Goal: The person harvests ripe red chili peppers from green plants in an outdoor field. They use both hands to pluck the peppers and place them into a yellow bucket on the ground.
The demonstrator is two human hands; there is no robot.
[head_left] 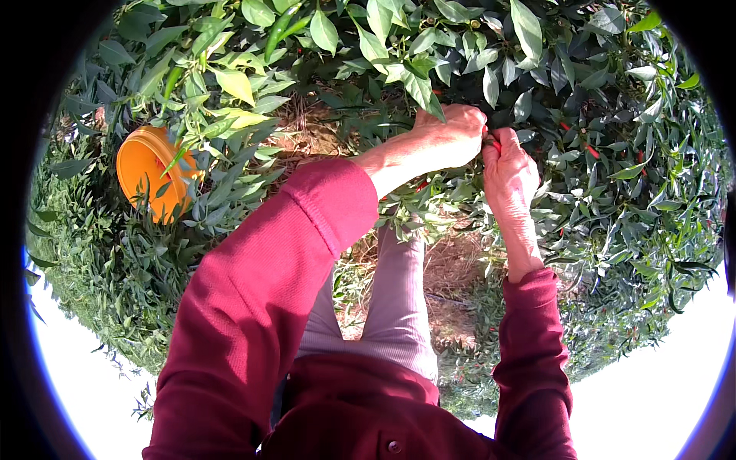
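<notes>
Both my hands are close together among the leaves of a chili plant [418,84]. A small red chili pepper [495,144] sits between the thumb and bent fingers of my right hand [512,176]. Right beside it, my left hand [454,136] is closed, its knuckles up and its fingertips turned toward the right hand. A bit of red shows at those fingertips, but what the left fingers hold is hidden. More red chili peppers [593,152] hang in the foliage to the right of my hands.
An orange bucket [142,139] leans among the plants at the left, partly behind leaves. Long green chili peppers [277,35] hang at the upper left. Dense foliage surrounds me, with brown soil [456,264] showing beside my legs.
</notes>
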